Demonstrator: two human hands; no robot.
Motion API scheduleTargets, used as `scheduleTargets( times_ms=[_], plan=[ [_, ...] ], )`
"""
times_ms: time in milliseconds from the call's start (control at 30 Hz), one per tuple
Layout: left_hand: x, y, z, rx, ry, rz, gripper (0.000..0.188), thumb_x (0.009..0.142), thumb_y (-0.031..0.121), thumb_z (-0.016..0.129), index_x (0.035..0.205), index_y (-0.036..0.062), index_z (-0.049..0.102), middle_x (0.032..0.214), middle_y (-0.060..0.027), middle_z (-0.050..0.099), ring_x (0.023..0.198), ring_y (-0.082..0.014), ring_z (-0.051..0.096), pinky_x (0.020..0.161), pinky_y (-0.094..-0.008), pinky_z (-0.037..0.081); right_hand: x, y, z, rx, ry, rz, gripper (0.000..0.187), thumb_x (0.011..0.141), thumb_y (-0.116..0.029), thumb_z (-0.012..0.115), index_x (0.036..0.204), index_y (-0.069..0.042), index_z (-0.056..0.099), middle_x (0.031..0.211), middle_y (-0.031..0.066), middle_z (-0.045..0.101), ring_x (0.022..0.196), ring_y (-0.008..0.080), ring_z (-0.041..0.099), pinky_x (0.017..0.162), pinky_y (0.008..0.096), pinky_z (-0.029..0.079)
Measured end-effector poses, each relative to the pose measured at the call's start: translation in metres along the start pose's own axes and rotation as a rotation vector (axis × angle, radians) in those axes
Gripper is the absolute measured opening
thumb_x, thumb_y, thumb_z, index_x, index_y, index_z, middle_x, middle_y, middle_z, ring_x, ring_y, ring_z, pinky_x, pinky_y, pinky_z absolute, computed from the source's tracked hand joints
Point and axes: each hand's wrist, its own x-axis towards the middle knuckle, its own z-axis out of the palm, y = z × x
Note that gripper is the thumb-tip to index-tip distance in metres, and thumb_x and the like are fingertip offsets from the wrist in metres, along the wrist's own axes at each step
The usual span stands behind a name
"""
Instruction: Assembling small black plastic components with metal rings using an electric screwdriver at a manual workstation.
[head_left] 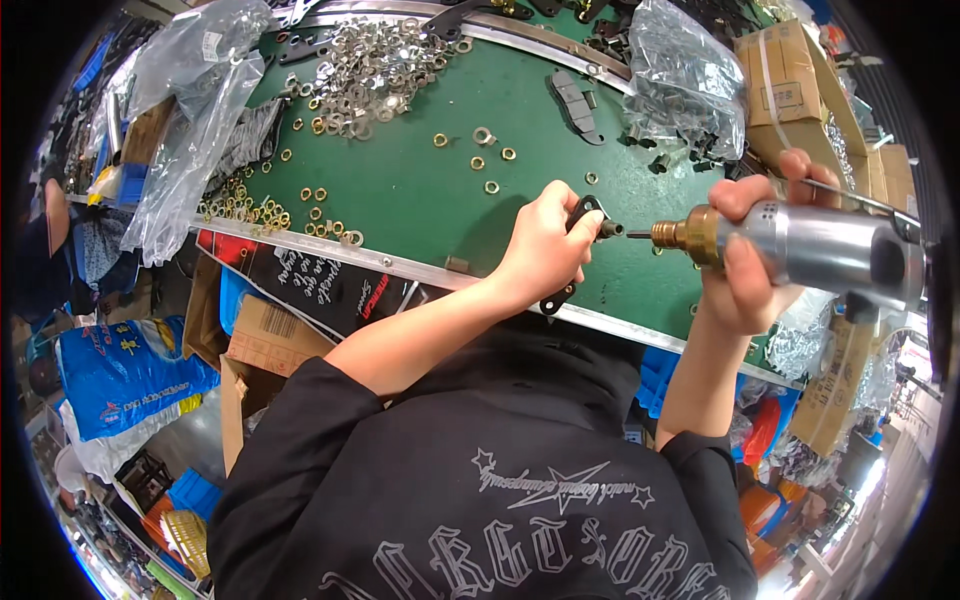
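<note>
My left hand (545, 240) is closed around a black metal bracket (557, 299) with holes in it, held above the near edge of the green tabletop. At the bracket's upper end, by my fingertips, a short dark cylindrical piece (609, 229) points right; whether it is fixed to the bracket I cannot tell. My right hand (745, 270) grips a silver cylindrical power tool (830, 248) with a brass nose. Its thin rod (639, 235) points left, its tip close to the cylindrical piece; contact is unclear. A metal lever (860, 198) runs along the tool by my fingers.
Brass nuts (265, 213) lie scattered at the left. A heap of silver metal pieces (370, 70) is farther back. A dark brake-pad-like plate (576, 105), plastic bag (685, 75) and cardboard box (780, 85) sit at the back right. A metal rim (400, 267) edges the table (400, 195).
</note>
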Motion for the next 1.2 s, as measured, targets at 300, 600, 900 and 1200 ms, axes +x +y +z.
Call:
scheduleTargets(
  times_ms=[300,600,900,1200],
  plan=[
    [0.001,-0.002,0.002,0.013,0.010,0.023,0.019,0.083,0.015,0.053,0.083,0.0005,0.040,0.054,-0.0050,0.052,0.038,-0.0100,0.048,0.035,-0.0236,0.037,-0.010,0.012,0.008,-0.187,0.039,-0.018,0.072,0.058,-0.007,0.065,0.118,0.002,0.026,0.105,0.0154,0.043,0.071,0.0179,0.058,0.081,0.0313,0.039],
    [0.000,-0.001,0.000,0.020,0.010,0.019,0.020,0.082,0.016,0.054,0.082,0.0004,0.042,0.052,-0.0044,0.051,0.037,-0.0104,0.048,0.035,-0.0237,0.037,-0.015,0.016,0.013,-0.146,-0.038,-0.010,0.067,0.061,-0.005,0.064,0.119,0.001,0.030,0.109,0.0163,0.041,0.073,0.0197,0.057,0.068,0.0283,0.045],
    [0.005,0.000,0.003,0.029,-0.004,-0.010,0.018,0.081,0.016,0.055,0.078,0.0010,0.045,0.052,-0.0039,0.052,0.038,-0.0096,0.048,0.036,-0.0236,0.038,-0.004,0.016,0.012,-0.115,-0.192,0.001,0.065,0.061,0.000,0.064,0.118,0.000,0.031,0.106,0.0132,0.045,0.074,0.0186,0.057,0.064,0.0248,0.045],
    [0.019,0.006,0.007,-0.048,0.006,-0.034,0.019,0.080,0.016,0.055,0.081,-0.0006,0.045,0.053,-0.0055,0.051,0.038,-0.0106,0.048,0.035,-0.0243,0.038,0.017,0.000,0.051,-0.403,0.148,0.126,0.054,0.063,-0.002,0.063,0.112,0.004,0.041,0.106,0.0160,0.050,0.074,0.0203,0.059,0.068,0.0275,0.047]
  ],
)
